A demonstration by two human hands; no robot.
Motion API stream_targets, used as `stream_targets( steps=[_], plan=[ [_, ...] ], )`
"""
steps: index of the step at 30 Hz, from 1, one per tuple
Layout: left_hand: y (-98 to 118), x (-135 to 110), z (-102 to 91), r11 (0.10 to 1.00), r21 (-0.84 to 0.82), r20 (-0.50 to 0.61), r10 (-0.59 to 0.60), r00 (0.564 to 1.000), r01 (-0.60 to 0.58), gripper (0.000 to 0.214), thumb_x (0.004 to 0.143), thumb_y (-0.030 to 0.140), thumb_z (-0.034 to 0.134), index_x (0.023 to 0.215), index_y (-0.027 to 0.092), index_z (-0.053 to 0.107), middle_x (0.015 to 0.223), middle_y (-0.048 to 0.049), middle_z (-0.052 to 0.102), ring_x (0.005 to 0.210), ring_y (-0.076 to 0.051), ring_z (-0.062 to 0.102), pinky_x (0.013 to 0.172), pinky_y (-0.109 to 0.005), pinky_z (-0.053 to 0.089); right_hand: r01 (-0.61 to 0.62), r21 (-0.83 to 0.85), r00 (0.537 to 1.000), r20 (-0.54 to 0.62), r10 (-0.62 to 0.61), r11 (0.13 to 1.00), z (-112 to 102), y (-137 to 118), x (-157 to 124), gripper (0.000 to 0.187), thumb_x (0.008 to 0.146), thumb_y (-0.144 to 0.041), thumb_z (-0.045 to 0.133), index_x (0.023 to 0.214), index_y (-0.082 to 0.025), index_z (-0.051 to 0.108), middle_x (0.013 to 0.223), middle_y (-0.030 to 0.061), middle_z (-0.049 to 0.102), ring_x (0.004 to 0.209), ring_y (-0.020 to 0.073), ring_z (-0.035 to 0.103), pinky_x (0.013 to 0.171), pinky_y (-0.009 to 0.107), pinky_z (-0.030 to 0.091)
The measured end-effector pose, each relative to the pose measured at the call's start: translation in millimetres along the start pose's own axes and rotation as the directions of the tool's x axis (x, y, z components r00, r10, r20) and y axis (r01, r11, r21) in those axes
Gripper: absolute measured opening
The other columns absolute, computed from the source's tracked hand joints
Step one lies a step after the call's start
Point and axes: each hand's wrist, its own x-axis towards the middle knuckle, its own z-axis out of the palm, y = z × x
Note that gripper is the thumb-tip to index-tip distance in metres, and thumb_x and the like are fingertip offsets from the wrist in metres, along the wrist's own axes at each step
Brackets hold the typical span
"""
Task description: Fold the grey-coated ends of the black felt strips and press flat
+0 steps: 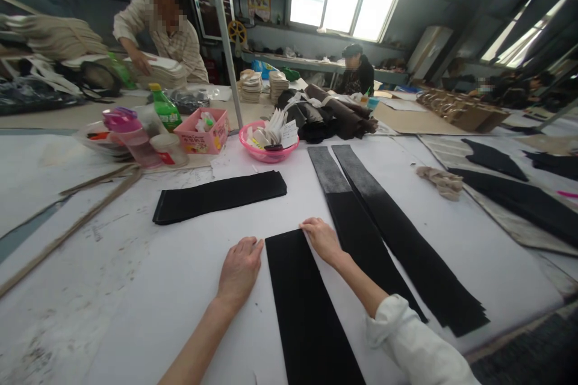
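A long black fabric strip (307, 307) lies on the white tabletop and runs off the bottom of the view. At its far left corner, my left hand (241, 271) is closed, fingers together, with the fingertips at the edge. My right hand (321, 239) pinches the far right corner between thumb and fingers. To the right lie two more long stacks of black strips, a nearer one (361, 240) and a farther one (410, 246), both greyish at their far ends. A shorter black stack (221, 197) lies crosswise beyond my left hand.
A pink basin (270, 153) with paper tags stands at the back, beside a pink box (203, 132), green bottle (165, 107) and pink-lidged bottle (135, 141). Dark fabric rolls (325, 111) lie behind. A crumpled beige cloth (440, 182) lies right. Co-workers sit or stand beyond.
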Motion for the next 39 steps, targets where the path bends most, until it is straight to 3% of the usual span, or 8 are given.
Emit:
stream_targets(
  steps=[5, 11, 14, 19, 24, 30, 33, 39],
  plan=[
    [1.0, -6.0, 2.6, 0.963, -0.259, -0.057, -0.088, 0.995, 0.070, 0.035, 0.087, 0.012, 0.046, 0.119, 0.020, 0.059, 0.115, -0.0108, 0.058, 0.112, -0.025, 0.050, 0.097, -0.042, 0.041, -0.015, 0.055, 0.996, 0.094, 0.010, 0.998, -10.2, -10.8, 26.5, 0.020, 0.079, -0.033, 0.072, 0.094, -0.022, 0.067, 0.096, 0.0047, 0.065, 0.097, 0.0202, 0.056, 0.077, 0.028, 0.045],
    [-1.7, -6.2, 2.3, 0.880, -0.462, -0.072, -0.161, 0.984, 0.110, 0.028, 0.092, 0.028, 0.044, 0.111, 0.020, 0.063, 0.109, -0.0104, 0.061, 0.108, -0.024, 0.053, 0.096, -0.046, 0.041, -0.122, 0.244, 0.957, 0.287, 0.048, 0.962, -11.7, -11.5, 51.7, 0.019, 0.060, -0.022, 0.083, 0.071, -0.020, 0.067, 0.070, -0.0027, 0.063, 0.067, 0.0131, 0.057, 0.058, 0.021, 0.038],
    [-4.5, -5.5, 0.8, 0.786, -0.596, -0.046, -0.239, 0.970, 0.166, 0.030, 0.091, 0.037, 0.047, 0.111, 0.021, 0.063, 0.108, -0.0084, 0.062, 0.105, -0.023, 0.055, 0.095, -0.044, 0.044, -0.163, 0.423, 0.951, 0.309, 0.028, 0.891, -13.8, -12.0, 48.9, 0.017, 0.060, -0.024, 0.081, 0.068, -0.018, 0.068, 0.062, -0.0050, 0.061, 0.059, 0.0098, 0.054, 0.053, 0.019, 0.036],
    [5.2, -1.2, -10.6, 0.528, -0.804, 0.082, -0.357, 0.930, 0.274, 0.042, 0.083, 0.050, 0.057, 0.108, 0.017, 0.064, 0.088, -0.0055, 0.069, 0.077, -0.018, 0.064, 0.071, -0.029, 0.052, -0.201, 0.691, 0.968, 0.248, 0.033, 0.694, -23.3, -24.0, 21.8, 0.023, 0.066, -0.036, 0.076, 0.071, -0.016, 0.067, 0.062, -0.0032, 0.062, 0.058, 0.0102, 0.055, 0.053, 0.020, 0.039],
    [23.6, 0.5, -34.8, 0.344, -0.886, 0.168, -0.385, 0.907, 0.310, 0.038, 0.078, 0.053, 0.061, 0.083, 0.016, 0.069, 0.064, -0.0002, 0.063, 0.055, -0.011, 0.052, 0.052, -0.021, 0.041, -0.219, 0.841, 0.976, 0.198, 0.096, 0.495, -42.9, -46.4, -11.0, 0.034, 0.071, -0.049, 0.070, 0.079, -0.016, 0.067, 0.068, -0.0006, 0.067, 0.063, 0.0129, 0.060, 0.058, 0.023, 0.045],
    [36.2, -10.2, -68.1, 0.201, -0.927, 0.232, -0.358, 0.905, 0.317, 0.030, 0.080, 0.046, 0.062, 0.078, 0.016, 0.064, 0.063, 0.0033, 0.052, 0.058, -0.009, 0.043, 0.053, -0.019, 0.036, -0.189, 0.982, 0.957, 0.189, 0.222, -0.022, -66.1, -75.8, -43.1, 0.028, 0.066, -0.040, 0.079, 0.076, -0.016, 0.067, 0.068, -0.0017, 0.066, 0.062, 0.0117, 0.059, 0.059, 0.022, 0.044],
    [40.8, -16.3, -85.0, 0.136, -0.938, 0.266, -0.304, 0.915, 0.318, 0.028, 0.082, 0.044, 0.061, 0.077, 0.016, 0.062, 0.063, 0.0038, 0.048, 0.061, -0.009, 0.041, 0.055, -0.019, 0.035, -0.131, 0.985, 0.955, 0.155, 0.254, -0.110, -74.1, -86.3, -55.0, 0.026, 0.066, -0.036, 0.080, 0.074, -0.016, 0.067, 0.069, -0.0017, 0.067, 0.063, 0.0119, 0.059, 0.061, 0.023, 0.045],
    [45.9, -24.2, -109.1, 0.167, -0.929, 0.279, -0.269, 0.922, 0.331, 0.027, 0.083, 0.043, 0.060, 0.076, 0.016, 0.061, 0.064, 0.0029, 0.047, 0.062, -0.010, 0.040, 0.056, -0.019, 0.035, -0.101, 0.979, 0.958, 0.144, 0.247, -0.177, -88.0, -98.2, -72.4, 0.024, 0.071, -0.036, 0.077, 0.079, -0.016, 0.069, 0.076, 0.0018, 0.069, 0.071, 0.0144, 0.062, 0.067, 0.025, 0.046]
  ],
)
